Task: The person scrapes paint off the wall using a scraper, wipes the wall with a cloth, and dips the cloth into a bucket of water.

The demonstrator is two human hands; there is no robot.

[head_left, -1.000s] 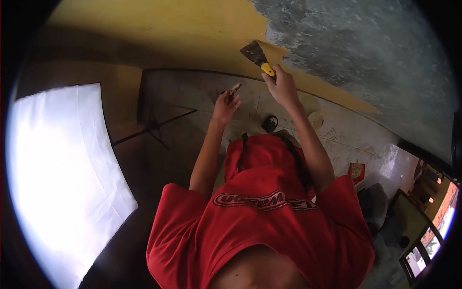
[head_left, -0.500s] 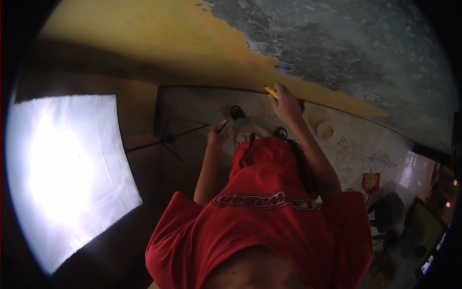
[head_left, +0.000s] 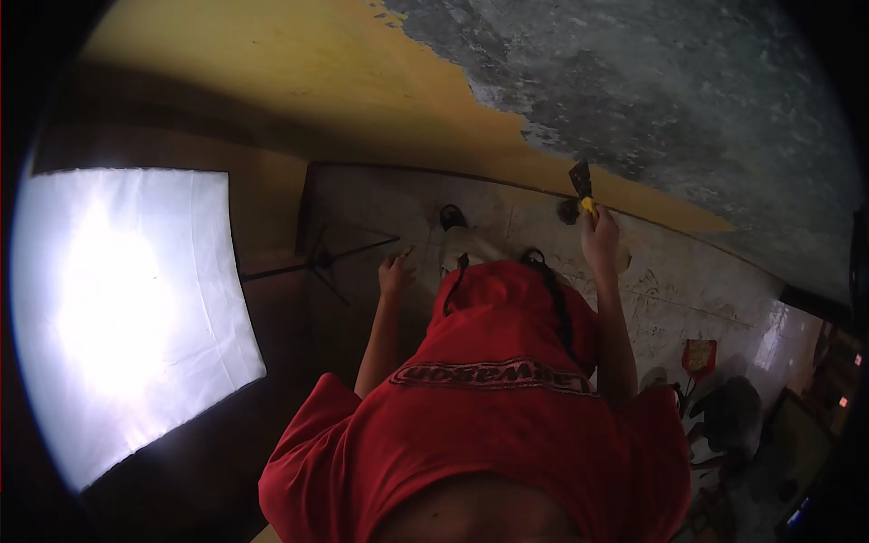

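Head view: nearest, the wearer's red shirt, dark-edged lettering across it. Dark straps or cords hang at its far edge; can't make out which.

Both forearms reach out past the shirt. Left hand raised over the floor, thumb and finger pinched on a small pale-tipped piece, the other fingers partly spread. Piece too small to identify. Right hand out farther, fingers wrapped round the yellow handle of a scraper. Scraper held upward, its dark blade towards the wall, beside the boundary of yellow paint and grey patch; contact can't be judged from here.

Floor beneath: pale, smudged, light-lined. A foot in a dark sandal between the hands, far side. Dark round thing just left of the scraper handle. Pale round object partly hidden behind the right hand. Near right, a red dustpan with bits in it, dim clutter close by.

Left side: big glowing white panel, thin dark stand to its right.

Farthest, the wall: yellow paint at left, ragged-edged, bare grey patch at right.
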